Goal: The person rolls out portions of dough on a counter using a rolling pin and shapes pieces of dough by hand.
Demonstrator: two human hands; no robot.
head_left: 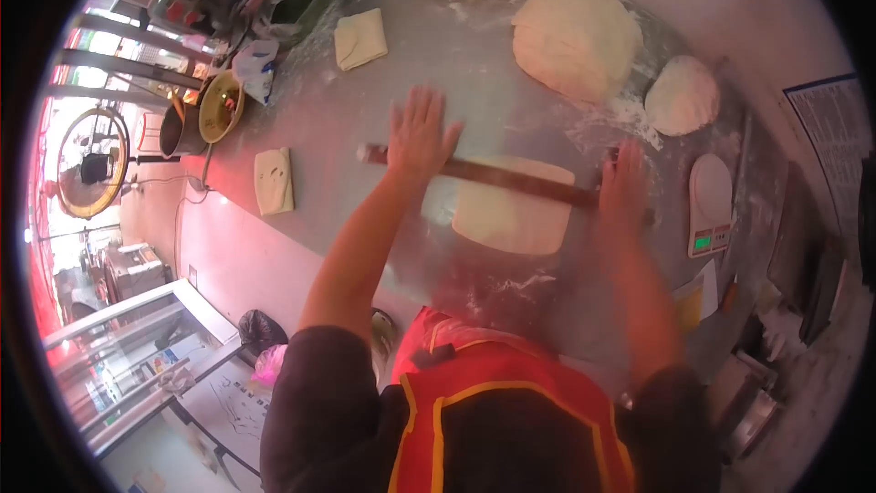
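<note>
A brown wooden rolling pin (511,180) lies across a flat rectangular sheet of dough (511,224) on the metal worktop. My left hand (420,139) presses on the pin's left part with its palm, fingers stretched out and thumb apart. Over the pin's right part is my right hand (622,184), somewhat blurred, its fingers extended forward rather than wrapped round the wood. The dough's far edge shows beyond the pin, and its near part lies toward my body.
Large dough mounds (579,41) and a smaller lump (683,96) sit at the far right. Folded dough pieces (360,39) lie to the left. A digital scale (710,201) stands at right. Pots and a yellow bowl (221,108) are beyond the left edge.
</note>
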